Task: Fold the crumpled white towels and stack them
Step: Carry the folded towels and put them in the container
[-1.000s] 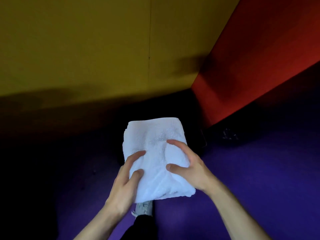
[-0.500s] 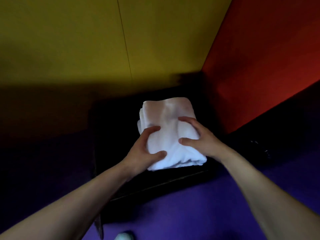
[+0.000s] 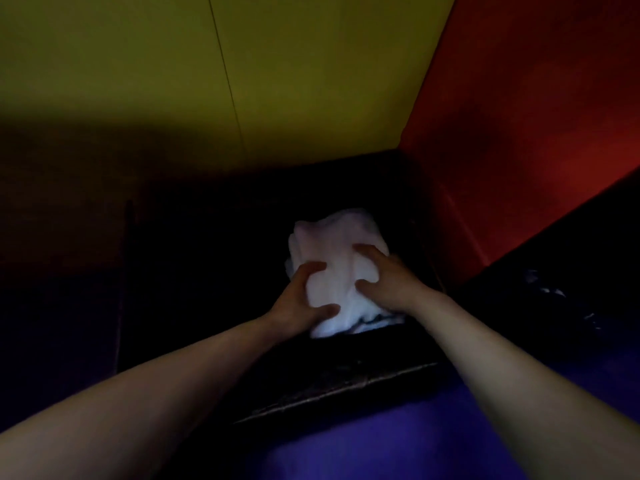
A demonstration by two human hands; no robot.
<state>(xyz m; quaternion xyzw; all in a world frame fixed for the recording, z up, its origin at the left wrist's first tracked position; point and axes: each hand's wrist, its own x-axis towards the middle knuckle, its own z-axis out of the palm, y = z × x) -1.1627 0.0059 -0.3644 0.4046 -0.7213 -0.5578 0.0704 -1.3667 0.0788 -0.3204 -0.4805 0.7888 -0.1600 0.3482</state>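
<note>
A folded white towel (image 3: 334, 258) is down inside a dark box (image 3: 346, 386) in the room's corner. My left hand (image 3: 299, 301) grips the towel's left side, thumb on top near the front edge and fingers curled over the left fold. My right hand (image 3: 386, 280) grips its right side, with the fingers spread on top and the thumb pressed into the cloth. The front edge of the towel shows layered folds beneath; whether another towel lies under it I cannot tell in the dim light.
The box's near rim (image 3: 332, 393) crosses under both forearms. A yellow wall (image 3: 242, 81) stands behind and a red wall (image 3: 536, 116) on the right. Purple floor (image 3: 381, 445) lies in front. A dark object with pale specks (image 3: 554, 296) lies at the right.
Both hands have carried the towel forward and down from above the purple floor into the dark box. The view has dimmed and tilted toward the corner.
</note>
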